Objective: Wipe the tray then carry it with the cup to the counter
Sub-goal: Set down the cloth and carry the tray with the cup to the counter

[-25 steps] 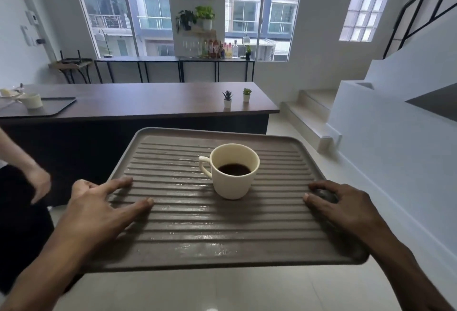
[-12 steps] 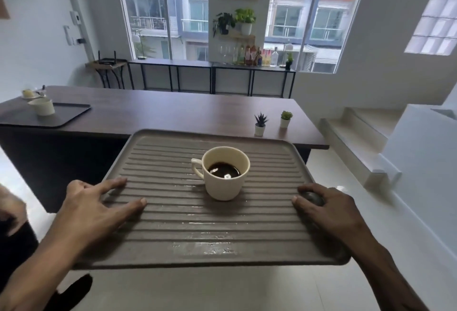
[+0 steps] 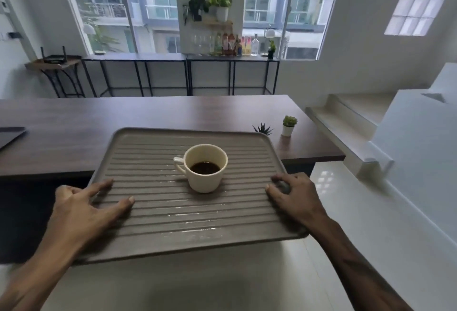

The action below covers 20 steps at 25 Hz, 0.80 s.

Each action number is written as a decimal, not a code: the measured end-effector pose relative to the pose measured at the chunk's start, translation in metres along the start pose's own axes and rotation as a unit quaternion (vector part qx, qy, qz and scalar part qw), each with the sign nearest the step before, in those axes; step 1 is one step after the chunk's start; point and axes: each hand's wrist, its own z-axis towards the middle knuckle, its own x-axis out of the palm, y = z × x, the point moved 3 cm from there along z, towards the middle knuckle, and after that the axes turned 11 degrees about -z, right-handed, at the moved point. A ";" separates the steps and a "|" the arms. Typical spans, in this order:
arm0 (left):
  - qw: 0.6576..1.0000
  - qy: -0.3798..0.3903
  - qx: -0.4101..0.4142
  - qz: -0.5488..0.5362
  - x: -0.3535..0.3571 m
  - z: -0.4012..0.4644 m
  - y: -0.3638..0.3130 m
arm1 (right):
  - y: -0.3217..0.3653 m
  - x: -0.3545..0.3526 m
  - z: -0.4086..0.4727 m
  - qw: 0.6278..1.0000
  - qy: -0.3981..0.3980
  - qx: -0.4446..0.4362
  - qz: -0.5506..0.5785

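Note:
A grey ribbed tray (image 3: 158, 234) is held level in the air, its far edge reaching over the dark wooden counter (image 3: 148, 115). A cream cup (image 3: 204, 167) with dark coffee stands upright near the tray's middle, handle to the left. My left hand (image 3: 81, 209) grips the tray's left edge, thumb and index finger spread on top. My right hand (image 3: 294, 197) grips the right edge, with something small and dark under its fingers. The fingers beneath the tray are hidden.
Two small potted plants (image 3: 288, 125) stand at the counter's right end, just beyond the tray's far right corner. A dark tray corner (image 3: 10, 135) lies at the counter's far left. White steps (image 3: 346, 127) rise on the right. White floor lies below me.
The tray and I have come closer to the counter, and the tray's far edge now overlaps its top. The other person at the left has dropped out of view.

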 end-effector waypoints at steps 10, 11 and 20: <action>0.999 -0.007 -0.009 0.035 0.084 0.171 0.052 | 0.014 0.118 0.165 1.000 0.023 -0.009 -0.013; 0.999 -0.003 -0.012 0.033 0.091 0.186 0.051 | 0.015 0.128 0.181 1.000 0.022 -0.011 -0.018; 0.999 0.004 -0.029 0.032 0.153 0.317 0.067 | 0.026 0.192 0.302 0.994 0.021 0.028 -0.099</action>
